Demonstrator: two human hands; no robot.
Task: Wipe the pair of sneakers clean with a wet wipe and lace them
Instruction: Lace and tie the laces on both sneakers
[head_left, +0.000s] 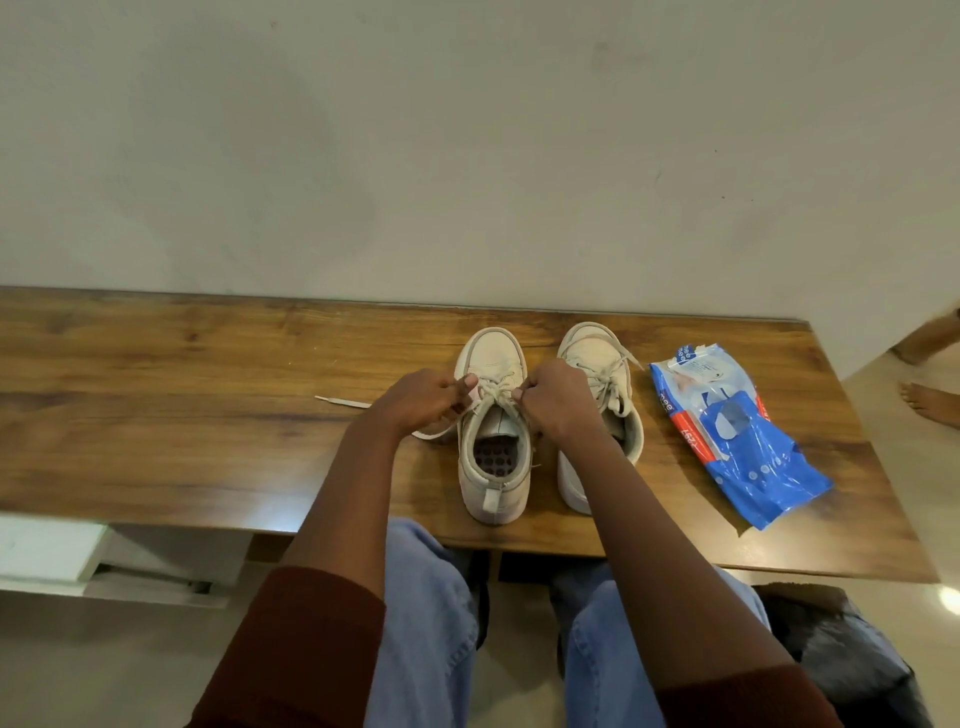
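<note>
Both sneakers stand on the table (156, 389) directly in front of you, heels toward you and toes toward the wall, so the eyelet rows face up within easy reach. Your left hand (426, 402) and right hand (556, 400) sit on either side of the left sneaker (493, 483). Each hand has its fingers curled and pinches a strand of the lace (493, 392) near the upper eyelets, which reads as drawing the lace taut across the tongue. One free lace end (332, 399) trails flat on the table to the left, well apart from the shoe. The right sneaker (597, 353) stands just beside the left one and appears already laced; your right forearm hides its heel part. The left sneaker's opening shows only a perforated insole (491, 457); nothing else lies inside. The blue wet-wipe pack (737, 441) lies flat on the table to the right of the pair, near but not touching it. You cannot tell whether its flap is sealed or how many wipes remain. No loose wipe is visible.
</note>
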